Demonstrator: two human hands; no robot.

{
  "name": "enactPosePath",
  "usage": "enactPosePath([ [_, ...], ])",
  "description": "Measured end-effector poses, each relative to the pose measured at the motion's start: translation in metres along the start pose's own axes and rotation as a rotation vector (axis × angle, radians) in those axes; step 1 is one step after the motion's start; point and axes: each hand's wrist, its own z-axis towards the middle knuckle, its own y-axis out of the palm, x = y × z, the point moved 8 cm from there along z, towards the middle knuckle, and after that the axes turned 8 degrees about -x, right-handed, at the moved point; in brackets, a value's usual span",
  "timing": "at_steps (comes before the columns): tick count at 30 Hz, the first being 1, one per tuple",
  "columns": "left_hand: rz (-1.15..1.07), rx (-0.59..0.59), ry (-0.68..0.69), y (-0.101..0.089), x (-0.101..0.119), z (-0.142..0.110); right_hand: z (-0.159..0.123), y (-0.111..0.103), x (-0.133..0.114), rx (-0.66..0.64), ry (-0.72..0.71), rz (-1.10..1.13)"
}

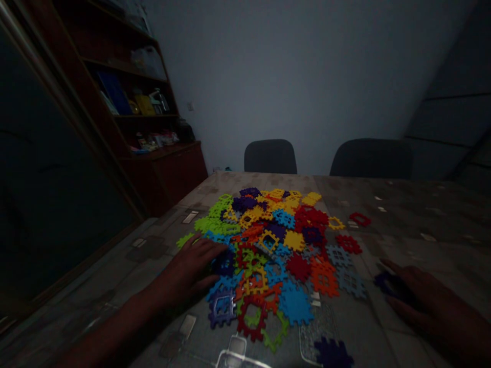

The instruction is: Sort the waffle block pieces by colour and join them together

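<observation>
A heap of flat, toothed plastic building tiles (276,240) in green, yellow, red, blue, orange and purple lies on the table (402,204). My left hand (192,268) rests flat on the heap's left edge, fingers stretched out over blue and green tiles. My right hand (425,301) lies flat on the table to the right of the heap, fingers extended, with a dark purple tile (385,282) under or beside its fingertips. Whether it grips that tile is unclear. Another purple tile (333,353) lies apart near the front edge.
The room is dim. Two dark chairs (270,156) stand at the table's far side. A wooden shelf unit (146,117) with books and small items stands at the left wall. Stray red tiles (359,219) lie to the right of the heap.
</observation>
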Motion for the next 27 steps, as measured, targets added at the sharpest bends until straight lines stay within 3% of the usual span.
enactPosePath([
  [5, -0.073, 0.106, -0.003, -0.012, 0.004, -0.008, 0.0, -0.005, -0.005, 0.012, 0.0, -0.019],
  [7, -0.214, 0.175, -0.094, -0.018, 0.0, -0.014, 0.0, -0.004, -0.005, 0.015, -0.004, -0.012],
  [9, -0.495, 0.241, -0.256, -0.016, -0.006, -0.024, 0.0, -0.002, -0.003, 0.01, -0.005, -0.002],
  [13, -1.336, 0.266, -0.603, 0.028, 0.002, -0.047, 0.0, 0.001, 0.0, 0.008, -0.005, 0.011],
  [15, -1.554, 0.231, -0.693, 0.049, 0.015, -0.055, 0.0, 0.002, 0.001, 0.002, -0.01, 0.023],
  [18, -1.559, 0.104, -0.742, 0.063, 0.025, -0.065, 0.0, 0.005, 0.005, -0.002, 0.001, 0.028],
  [23, -1.152, 0.117, -0.655, 0.04, 0.015, -0.074, -0.001, 0.01, 0.012, -0.005, -0.019, 0.03],
  [27, -1.039, 0.078, -0.571, 0.035, 0.016, -0.073, 0.002, 0.011, 0.015, -0.015, -0.027, 0.008],
])
